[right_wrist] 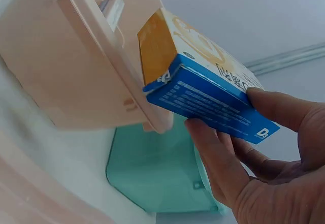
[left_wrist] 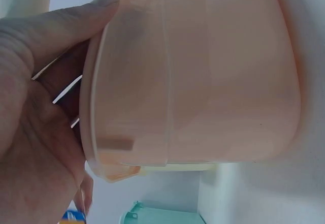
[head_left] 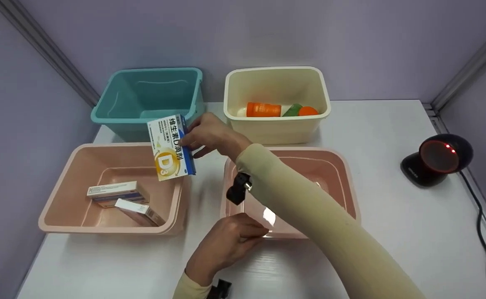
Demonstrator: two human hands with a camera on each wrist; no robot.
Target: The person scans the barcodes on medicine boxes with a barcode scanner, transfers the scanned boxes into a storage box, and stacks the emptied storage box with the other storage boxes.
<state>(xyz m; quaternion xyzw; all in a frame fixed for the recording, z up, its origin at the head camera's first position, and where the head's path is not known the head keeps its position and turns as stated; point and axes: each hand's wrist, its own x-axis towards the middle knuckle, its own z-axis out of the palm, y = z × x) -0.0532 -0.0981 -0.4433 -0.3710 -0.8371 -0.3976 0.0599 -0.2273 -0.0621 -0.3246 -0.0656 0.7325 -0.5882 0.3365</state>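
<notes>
A white, blue and yellow vitamin D3 drops box (head_left: 168, 149) is pinched by its blue edge in my right hand (head_left: 213, 135). It hangs over the right rim of the left pink bin (head_left: 180, 207), with the teal bin behind it. In the right wrist view, the thumb lies on one face of the medicine box (right_wrist: 203, 97) and fingers on another. My left hand (head_left: 230, 241) grips the near rim of the right pink bin (head_left: 346, 178); in the left wrist view, its thumb (left_wrist: 76, 23) presses on that rim.
Two medicine boxes (head_left: 118, 192) lie inside the left pink bin. A teal bin (head_left: 151, 120) stands behind it. The cream bin (head_left: 274, 131) holds an orange bottle (head_left: 263, 110) and green and orange items. On the right stands a black scanner (head_left: 444, 153) with a cable.
</notes>
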